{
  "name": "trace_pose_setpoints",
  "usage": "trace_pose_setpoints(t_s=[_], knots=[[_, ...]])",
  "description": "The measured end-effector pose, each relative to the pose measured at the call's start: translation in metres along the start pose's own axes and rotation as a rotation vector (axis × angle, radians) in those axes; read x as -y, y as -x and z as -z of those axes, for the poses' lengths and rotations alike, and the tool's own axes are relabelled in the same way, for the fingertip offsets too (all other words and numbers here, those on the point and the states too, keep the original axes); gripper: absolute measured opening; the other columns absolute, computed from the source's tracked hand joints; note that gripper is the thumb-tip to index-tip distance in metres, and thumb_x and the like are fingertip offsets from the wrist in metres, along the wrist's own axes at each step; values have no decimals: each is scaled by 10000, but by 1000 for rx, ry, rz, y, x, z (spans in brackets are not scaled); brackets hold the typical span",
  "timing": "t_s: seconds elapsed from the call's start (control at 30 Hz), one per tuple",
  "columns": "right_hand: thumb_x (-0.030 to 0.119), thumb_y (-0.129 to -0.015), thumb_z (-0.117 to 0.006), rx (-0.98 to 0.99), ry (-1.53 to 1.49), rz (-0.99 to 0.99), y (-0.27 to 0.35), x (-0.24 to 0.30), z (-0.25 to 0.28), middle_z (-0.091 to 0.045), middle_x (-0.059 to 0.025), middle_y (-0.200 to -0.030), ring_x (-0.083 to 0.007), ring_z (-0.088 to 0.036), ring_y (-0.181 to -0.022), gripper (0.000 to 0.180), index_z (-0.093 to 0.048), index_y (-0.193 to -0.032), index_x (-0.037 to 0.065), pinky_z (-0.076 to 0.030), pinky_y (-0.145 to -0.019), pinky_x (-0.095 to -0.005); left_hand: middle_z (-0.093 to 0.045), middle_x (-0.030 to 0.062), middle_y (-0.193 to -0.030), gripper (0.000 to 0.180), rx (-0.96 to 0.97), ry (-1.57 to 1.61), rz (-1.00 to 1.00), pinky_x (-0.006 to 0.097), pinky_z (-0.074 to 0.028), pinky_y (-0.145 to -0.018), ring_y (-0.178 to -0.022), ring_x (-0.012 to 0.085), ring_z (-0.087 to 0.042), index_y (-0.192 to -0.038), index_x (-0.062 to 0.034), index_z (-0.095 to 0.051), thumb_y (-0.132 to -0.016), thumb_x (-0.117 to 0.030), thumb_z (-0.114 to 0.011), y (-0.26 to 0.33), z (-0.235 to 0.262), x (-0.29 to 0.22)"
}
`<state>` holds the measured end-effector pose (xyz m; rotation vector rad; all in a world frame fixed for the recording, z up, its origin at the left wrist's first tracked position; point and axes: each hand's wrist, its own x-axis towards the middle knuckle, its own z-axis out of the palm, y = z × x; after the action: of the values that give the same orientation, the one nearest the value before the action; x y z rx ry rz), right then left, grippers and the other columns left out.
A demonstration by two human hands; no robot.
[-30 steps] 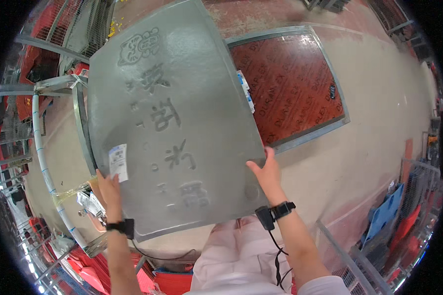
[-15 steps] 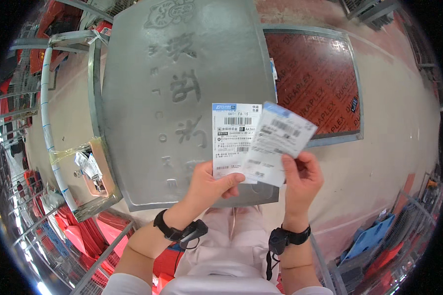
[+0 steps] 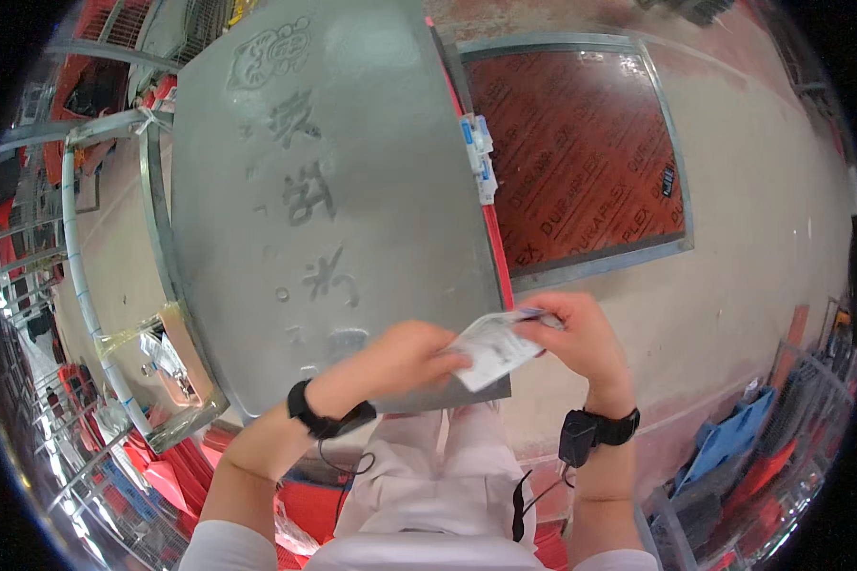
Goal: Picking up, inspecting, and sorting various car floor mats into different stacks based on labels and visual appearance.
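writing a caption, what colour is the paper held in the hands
The paper is white with dark, blurred print; it shows best in the head view.

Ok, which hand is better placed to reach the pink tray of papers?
Left, I'd say. The left hand is nearer the pink tray; the right hand is farther across. Both hold the white paper, so the left would probably need to let go.

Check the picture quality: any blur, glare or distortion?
Head view: motion blur on the left hand and white paper, its print smeared; head view: glare on the red board, sheen on the grey mat; head view: wrapped pole bowed by the lens.
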<state>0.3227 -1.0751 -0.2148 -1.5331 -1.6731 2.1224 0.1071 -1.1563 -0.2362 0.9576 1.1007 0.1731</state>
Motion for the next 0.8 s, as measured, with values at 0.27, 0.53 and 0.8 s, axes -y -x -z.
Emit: trace_pose_setpoints(t_s=[0.27,0.53,0.8], knots=[[80,-766,-539,-470,101,-76,29,-112,11,-599,-146,-738,-221,-574,-640,178,-567,-905,-27,-446,-558,-313,-537,64,-1093,259,-364,-1495,-808,343,-398,-873,-978,220,-524,-899,-87,-588,-643,-113,-561,-97,59,0],[55,-777,-541,-390,-412,-137,21,-113,28,-588,-39,-741,-73,-516,-547,129,-602,-867,-14,-405,-397,-195,-511,17,-1124,350,-363,-1562,-498,261,-428,-643,-815,136,-480,-997,-94,-576,-647,-110,-571,-100,48,-13],[70,-813,-537,-766,-783,113,-77,-98,35,-596,-38,-933,-109,-574,-744,223,-545,-1030,22,-482,-515,-218,-504,-5,-886,166,-463,-1498,-424,263,-416,-630,-823,150,-476,-817,-111,-568,-656,-144,-542,-96,47,-2]])
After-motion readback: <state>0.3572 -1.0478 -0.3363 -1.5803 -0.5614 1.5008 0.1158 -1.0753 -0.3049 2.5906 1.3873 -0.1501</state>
